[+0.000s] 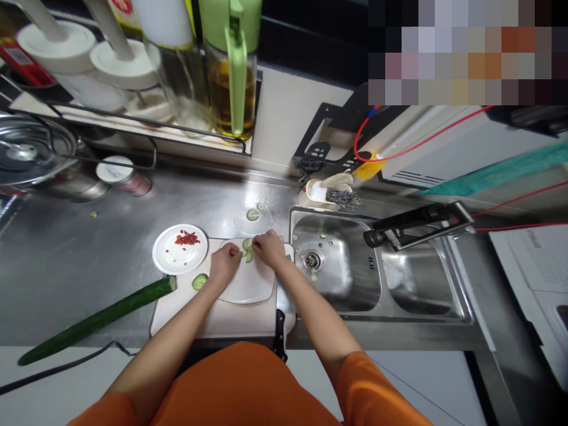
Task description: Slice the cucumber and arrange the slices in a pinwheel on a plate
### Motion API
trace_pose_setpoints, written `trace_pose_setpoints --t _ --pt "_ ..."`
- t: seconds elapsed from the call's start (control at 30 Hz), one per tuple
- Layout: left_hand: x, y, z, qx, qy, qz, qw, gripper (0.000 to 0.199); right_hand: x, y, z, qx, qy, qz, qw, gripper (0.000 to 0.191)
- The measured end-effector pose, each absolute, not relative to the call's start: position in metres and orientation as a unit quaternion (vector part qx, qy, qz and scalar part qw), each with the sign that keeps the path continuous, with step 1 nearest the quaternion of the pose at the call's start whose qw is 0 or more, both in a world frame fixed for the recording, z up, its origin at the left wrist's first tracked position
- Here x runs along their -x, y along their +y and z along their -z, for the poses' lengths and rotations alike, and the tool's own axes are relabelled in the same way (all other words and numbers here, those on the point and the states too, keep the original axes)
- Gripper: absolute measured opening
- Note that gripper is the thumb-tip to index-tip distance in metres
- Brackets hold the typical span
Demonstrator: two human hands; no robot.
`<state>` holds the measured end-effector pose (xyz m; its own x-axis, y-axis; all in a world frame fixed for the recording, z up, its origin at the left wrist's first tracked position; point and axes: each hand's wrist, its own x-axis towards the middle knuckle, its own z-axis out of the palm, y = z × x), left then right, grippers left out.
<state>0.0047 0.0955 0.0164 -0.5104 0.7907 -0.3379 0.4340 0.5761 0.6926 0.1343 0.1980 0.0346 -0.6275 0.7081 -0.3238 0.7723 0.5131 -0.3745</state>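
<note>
My left hand (224, 267) is closed in a pinch over a white square plate (248, 287), with a thin cucumber slice at its fingertips. Across from it, my right hand (270, 249) has its fingers pressed together at the plate's far side; what they hold is hidden. Between the hands, several cut cucumber slices (249, 257) lie on the plate. The plate rests on a pale cutting board (190, 316). More cucumber slices (200, 282) sit on the board left of my left wrist. A knife (280, 331) lies at the board's right, handle toward me.
A long cucumber (97, 316) with one cut end lies at the left. A round white plate (162, 251) holds red bits. Cucumber scraps (252, 215) lie behind the square plate. A double sink (350, 284) is at the right; an oil bottle (233, 77) stands on the shelf.
</note>
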Motion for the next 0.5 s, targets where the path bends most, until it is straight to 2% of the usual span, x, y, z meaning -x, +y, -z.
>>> trace_pose_setpoints --t 0.2,0.5 --pt "-0.007 0.095 -0.008 -0.391 0.830 -0.260 0.302 0.006 -0.134 0.194 -0.035 -0.414 0.882 0.206 0.090 0.021" --pt "-0.007 0.094 -0.003 -0.431 0.822 -0.272 0.255 0.004 -0.135 0.191 -0.032 -0.413 0.885 0.198 0.083 0.022"
